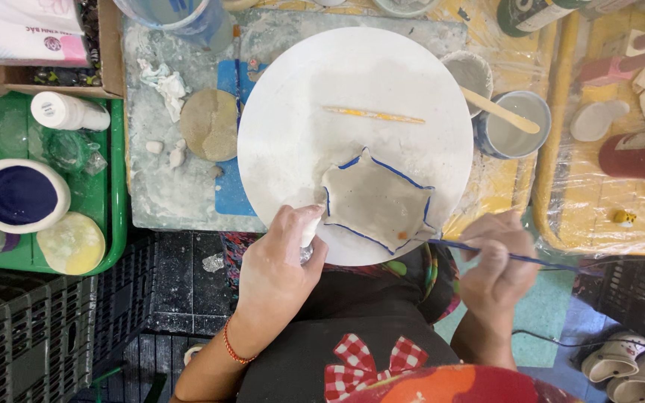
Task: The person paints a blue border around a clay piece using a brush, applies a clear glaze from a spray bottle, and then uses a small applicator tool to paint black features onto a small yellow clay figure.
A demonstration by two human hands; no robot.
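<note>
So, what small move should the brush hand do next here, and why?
Probably carry the thin brush in the right hand along the near right edge of the grey clay dish. The blue line already runs around most of the rim, the tip sits at that corner, and the left hand steadies the white round board.

Pretty bright, even lighting here, soft and coming from overhead, so shadows are faint: just a thin soft one under the hands and along the near rim of the white round board (pixel 352 82). No harsh glare, only mild sheen on the plastic sheet (pixel 621 216) covering the yellow tray at right. Focus is sharp in the middle. The corners stretch and bend a bit from the wide lens, and the black crates (pixel 16 336) at lower left sit dimmer.
</note>
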